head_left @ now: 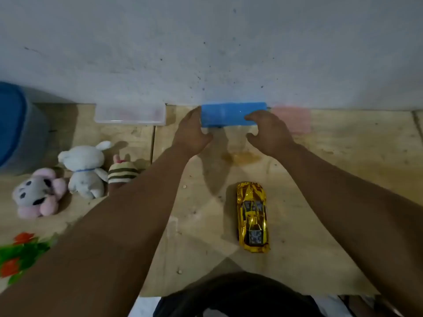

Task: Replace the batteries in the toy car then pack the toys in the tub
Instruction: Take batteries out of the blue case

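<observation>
Hard to read along the far edge, all blurred: a blue box (233, 114) against the wall (206, 42), a clear plastic box (130, 114) to its left, a faint pink box (291, 118) to its right. Cut off at the left frame edge: a blue tub (13, 126), only part of its rim and side showing. Cut off at the lower left corner: something green and red (20, 255), too smeared to name. Partly hidden behind the left forearm: a striped plush (122, 171).

Both arms stretched forward over the wooden desk (343, 179). Left hand (193, 133) at the left end of the blue box, fingers curled against it; right hand (267, 131) at the right end, fingers over its front edge. Each grip half-closed on the box ends, thumbs spread below; lifted or resting on the desk, cannot tell.

Gold toy car (251, 217) lying on the desk well behind the hands, nearer the body, below and between the two forearms, closer to the right one, untouched. White plush rabbit (85, 170) and grey-and-pink plush (37, 194) resting left of the left arm, near the tub.
</observation>
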